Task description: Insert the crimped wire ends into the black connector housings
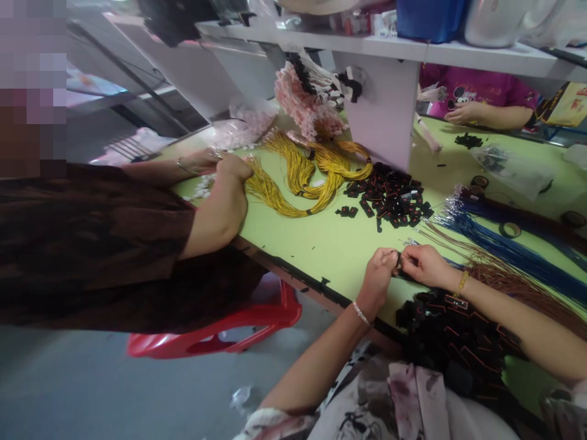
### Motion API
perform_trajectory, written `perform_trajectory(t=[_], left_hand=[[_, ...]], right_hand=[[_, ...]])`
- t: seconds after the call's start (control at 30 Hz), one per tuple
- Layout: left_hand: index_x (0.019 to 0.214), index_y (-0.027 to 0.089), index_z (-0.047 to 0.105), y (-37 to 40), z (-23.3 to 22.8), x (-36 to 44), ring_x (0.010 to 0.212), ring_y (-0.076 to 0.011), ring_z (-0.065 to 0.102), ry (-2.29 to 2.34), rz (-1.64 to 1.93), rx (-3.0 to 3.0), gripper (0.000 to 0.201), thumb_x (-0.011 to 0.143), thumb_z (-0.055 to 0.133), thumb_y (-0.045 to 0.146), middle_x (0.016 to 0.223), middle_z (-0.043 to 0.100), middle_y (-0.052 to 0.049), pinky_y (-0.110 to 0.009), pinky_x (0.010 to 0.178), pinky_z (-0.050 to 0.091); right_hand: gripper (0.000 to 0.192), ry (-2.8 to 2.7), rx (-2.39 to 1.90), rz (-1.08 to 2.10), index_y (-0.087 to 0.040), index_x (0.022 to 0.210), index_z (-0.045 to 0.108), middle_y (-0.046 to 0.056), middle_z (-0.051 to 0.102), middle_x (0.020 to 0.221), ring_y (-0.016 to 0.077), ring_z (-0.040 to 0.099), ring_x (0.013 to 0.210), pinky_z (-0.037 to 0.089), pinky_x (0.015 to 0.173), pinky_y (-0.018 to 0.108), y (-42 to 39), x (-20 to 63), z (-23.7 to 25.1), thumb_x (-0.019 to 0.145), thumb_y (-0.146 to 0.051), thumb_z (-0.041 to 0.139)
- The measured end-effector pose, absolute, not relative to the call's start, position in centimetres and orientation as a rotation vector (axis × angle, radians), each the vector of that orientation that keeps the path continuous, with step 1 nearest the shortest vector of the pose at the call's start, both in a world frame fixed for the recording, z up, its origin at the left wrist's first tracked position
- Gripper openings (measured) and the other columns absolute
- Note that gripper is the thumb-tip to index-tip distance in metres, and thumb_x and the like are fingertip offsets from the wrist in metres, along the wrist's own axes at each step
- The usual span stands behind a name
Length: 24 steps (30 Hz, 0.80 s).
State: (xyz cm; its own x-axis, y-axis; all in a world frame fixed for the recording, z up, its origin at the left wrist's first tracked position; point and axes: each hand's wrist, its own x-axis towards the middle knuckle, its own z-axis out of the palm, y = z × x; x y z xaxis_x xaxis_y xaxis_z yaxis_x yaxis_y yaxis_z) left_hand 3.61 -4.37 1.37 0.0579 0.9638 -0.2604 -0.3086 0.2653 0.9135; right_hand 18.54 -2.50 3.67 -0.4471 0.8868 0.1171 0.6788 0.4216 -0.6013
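My left hand [378,272] and my right hand [424,264] meet over the green table [330,244], fingertips pinched together on a small black connector [398,264] that they mostly hide. Wire ends from the brown wire bundle [504,278] run up to my right hand. A heap of finished black pieces with wires [458,336] lies under my right forearm, near the table's front edge.
A pile of black connectors [394,198] lies mid-table, with yellow wire bundles [302,177] to its left and blue wires [504,244] to the right. A person in dark brown on a red stool [220,336] works at the left. Another person's hands [463,113] rest behind the white shelf post [385,116].
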Motion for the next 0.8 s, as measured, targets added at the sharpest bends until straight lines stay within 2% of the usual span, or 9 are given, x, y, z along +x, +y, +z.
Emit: perform_trajectory(t=[0.13,0.23,0.33,0.53,0.67,0.8], left_hand=[[0.086,0.015,0.057,-3.4,1.6,2.5,0.068,-0.0113,0.054,1.095,1.062,0.798,0.028,0.070,0.069,0.035,0.073,0.060,-0.002,-0.023,0.061,0.039],[0.084,0.015,0.059,-2.6,1.6,2.1,0.069,-0.0119,0.057,1.089,1.024,0.769,0.031,0.065,0.073,0.035,0.074,0.059,-0.001,-0.024,0.063,0.043],[0.084,0.015,0.060,-2.1,1.5,2.4,0.068,-0.0117,0.058,1.055,1.012,0.727,0.033,0.063,0.075,0.035,0.073,0.059,-0.001,-0.025,0.065,0.045],[0.083,0.014,0.060,-2.0,1.4,3.6,0.071,-0.0116,0.058,0.981,1.021,0.630,0.028,0.065,0.076,0.030,0.077,0.060,-0.003,-0.024,0.066,0.046],[0.082,0.013,0.061,-1.9,1.5,4.5,0.072,-0.0108,0.058,0.933,1.035,0.539,0.021,0.069,0.073,0.025,0.082,0.061,-0.004,-0.023,0.066,0.047],[0.081,0.013,0.061,-2.0,1.5,5.1,0.071,-0.0103,0.058,0.838,1.014,0.455,0.014,0.073,0.070,0.019,0.081,0.061,-0.004,-0.023,0.067,0.047]], right_hand=[[0.021,-2.025,-1.679,0.542,-0.018,0.075,0.060,0.001,0.060,0.067,0.0126,0.049,0.059,0.029,0.055,0.023,-0.7,20.5,3.4,0.087,-0.028,0.046],[0.012,-2.107,-1.932,0.462,-0.020,0.077,0.062,0.004,0.065,0.079,0.0147,0.051,0.064,0.027,0.056,0.025,0.1,21.4,3.1,0.080,-0.029,0.055],[0.011,-2.202,-2.026,0.442,-0.020,0.077,0.062,0.005,0.065,0.081,0.0156,0.052,0.066,0.024,0.056,0.026,0.1,21.4,3.2,0.081,-0.026,0.053],[0.011,-2.211,-1.920,0.387,-0.018,0.079,0.056,0.005,0.062,0.074,0.0142,0.047,0.058,0.023,0.054,0.026,-1.4,20.8,5.0,0.084,-0.019,0.045],[0.010,-2.100,-1.694,0.532,-0.019,0.075,0.052,0.000,0.057,0.064,0.0124,0.045,0.055,0.028,0.055,0.024,-2.5,20.6,5.2,0.084,-0.020,0.046],[0.010,-2.028,-1.472,0.578,-0.019,0.073,0.052,-0.001,0.054,0.065,0.0119,0.045,0.057,0.031,0.055,0.023,-3.1,20.8,4.7,0.082,-0.022,0.049]])
